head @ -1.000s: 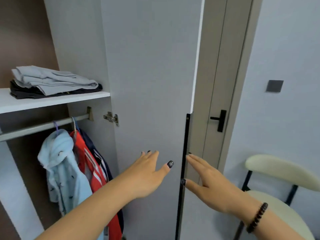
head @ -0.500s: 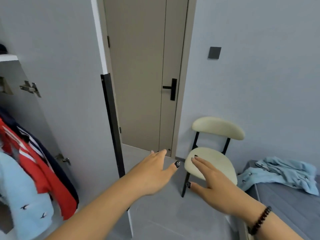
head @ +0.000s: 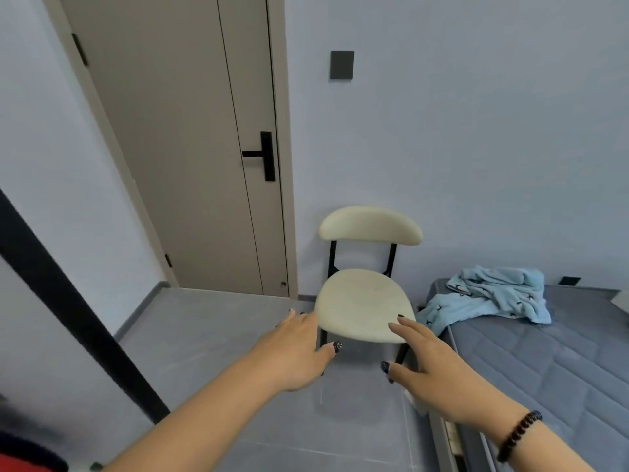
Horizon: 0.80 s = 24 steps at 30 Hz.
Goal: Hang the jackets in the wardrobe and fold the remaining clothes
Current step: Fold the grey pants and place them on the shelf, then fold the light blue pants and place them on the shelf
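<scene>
Reaching forward with nothing in either of them, the 2 hands hang over the floor in front of a cream chair. Far to the left of the left hand, a black-edged wardrobe door slants across the view, with a sliver of red cloth in the bottom corner. Beyond that hand stands a closed beige room door with a black handle. The left hand is released, fingers straight and spread. The right hand is likewise loose and flat, a bead bracelet on its wrist. Ahead and to the right of the right hand, a crumpled light blue garment lies on the near corner of the grey bed, its long axis running roughly left to right, its left end drooping over the edge. The right hand is plainly the nearer one, so it would likely take hold first. A dark wall switch sits above the chair.
</scene>
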Each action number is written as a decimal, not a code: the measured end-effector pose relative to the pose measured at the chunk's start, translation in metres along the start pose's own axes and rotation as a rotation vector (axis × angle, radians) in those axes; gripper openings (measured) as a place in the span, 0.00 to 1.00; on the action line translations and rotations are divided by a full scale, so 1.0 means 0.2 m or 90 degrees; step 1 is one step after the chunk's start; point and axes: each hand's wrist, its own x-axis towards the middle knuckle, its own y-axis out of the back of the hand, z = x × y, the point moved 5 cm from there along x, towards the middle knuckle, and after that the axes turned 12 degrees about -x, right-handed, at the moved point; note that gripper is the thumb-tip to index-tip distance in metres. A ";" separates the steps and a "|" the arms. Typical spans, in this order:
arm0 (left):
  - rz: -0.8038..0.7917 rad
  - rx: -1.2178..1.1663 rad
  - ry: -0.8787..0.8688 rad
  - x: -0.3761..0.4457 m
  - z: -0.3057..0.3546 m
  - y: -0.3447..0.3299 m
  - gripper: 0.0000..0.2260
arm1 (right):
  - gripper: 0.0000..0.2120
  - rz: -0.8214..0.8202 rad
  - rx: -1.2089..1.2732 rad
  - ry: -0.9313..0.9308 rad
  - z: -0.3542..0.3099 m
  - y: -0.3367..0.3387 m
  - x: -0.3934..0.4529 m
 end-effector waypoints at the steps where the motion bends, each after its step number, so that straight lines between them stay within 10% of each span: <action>1: -0.005 0.002 -0.005 0.09 0.01 0.01 0.27 | 0.32 -0.002 0.002 -0.011 0.04 0.01 0.06; 24: -0.183 0.006 -0.072 1.93 0.56 -0.18 0.30 | 0.28 -0.016 0.101 -0.244 1.45 0.21 1.23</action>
